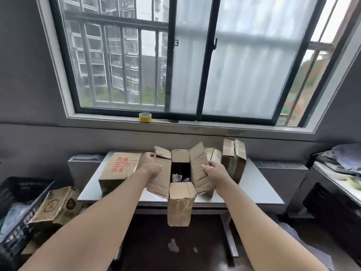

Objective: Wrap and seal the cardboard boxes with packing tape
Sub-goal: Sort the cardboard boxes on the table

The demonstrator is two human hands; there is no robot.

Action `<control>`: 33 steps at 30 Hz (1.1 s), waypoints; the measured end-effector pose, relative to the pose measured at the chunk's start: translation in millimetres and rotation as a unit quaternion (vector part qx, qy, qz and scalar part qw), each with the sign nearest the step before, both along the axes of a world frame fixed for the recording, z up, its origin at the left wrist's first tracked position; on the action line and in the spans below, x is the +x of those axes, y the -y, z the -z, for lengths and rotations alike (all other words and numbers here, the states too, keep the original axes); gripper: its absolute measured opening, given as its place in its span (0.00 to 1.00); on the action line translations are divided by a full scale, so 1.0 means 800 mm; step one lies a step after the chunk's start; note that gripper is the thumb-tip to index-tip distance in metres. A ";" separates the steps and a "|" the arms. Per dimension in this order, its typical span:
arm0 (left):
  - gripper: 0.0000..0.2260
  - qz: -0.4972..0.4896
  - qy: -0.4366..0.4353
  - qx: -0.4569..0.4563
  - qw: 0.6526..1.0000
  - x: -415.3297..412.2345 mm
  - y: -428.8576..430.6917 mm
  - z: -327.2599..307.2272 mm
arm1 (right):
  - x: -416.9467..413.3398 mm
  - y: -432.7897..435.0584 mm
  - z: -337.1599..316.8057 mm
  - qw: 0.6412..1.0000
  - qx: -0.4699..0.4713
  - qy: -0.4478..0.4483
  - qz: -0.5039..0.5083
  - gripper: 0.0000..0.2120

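An open cardboard box [180, 202] stands at the front edge of the white table [254, 192], its four flaps spread and crumpled plastic visible inside. My left hand [150, 164] grips the left flap [161, 173] at its far end. My right hand [214, 170] holds the right flap [199, 169] by its outer edge. A roll of yellow packing tape [145, 117] sits on the windowsill, with dark scissors [172, 120] lying beside it.
A closed box with red print [119, 171] lies left on the table. Two taped boxes [233, 157] stand at the back right. A printed box [56, 208] leans on a black crate [17, 212] at left. A cluttered shelf [340, 173] sits at right.
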State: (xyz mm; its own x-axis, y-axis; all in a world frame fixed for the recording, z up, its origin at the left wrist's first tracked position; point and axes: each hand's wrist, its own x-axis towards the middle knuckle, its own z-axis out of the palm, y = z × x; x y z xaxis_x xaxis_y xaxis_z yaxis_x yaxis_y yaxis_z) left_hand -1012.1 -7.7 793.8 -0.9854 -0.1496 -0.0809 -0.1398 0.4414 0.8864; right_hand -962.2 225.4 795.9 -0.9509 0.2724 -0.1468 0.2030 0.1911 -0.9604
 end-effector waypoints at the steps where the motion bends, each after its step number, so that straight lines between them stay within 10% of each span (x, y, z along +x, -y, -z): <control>1: 0.26 0.002 0.003 0.005 1.000 -0.029 0.001 0.002 | -0.028 0.000 -0.001 1.000 0.019 -0.009 -0.001 0.15; 33: 0.09 -0.030 0.116 0.059 0.991 -0.528 -0.141 0.123 | -0.562 -0.130 0.118 0.996 0.053 0.064 -0.019 0.14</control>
State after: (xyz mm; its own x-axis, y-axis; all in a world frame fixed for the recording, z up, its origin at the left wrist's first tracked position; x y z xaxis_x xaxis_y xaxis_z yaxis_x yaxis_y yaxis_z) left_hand -1434.8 105.3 695.3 -0.9280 -0.1827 -0.3248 -0.3686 0.3217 0.8722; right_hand -1412.1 329.7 701.9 -0.9365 0.2562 -0.2394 0.3124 0.2993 -0.9016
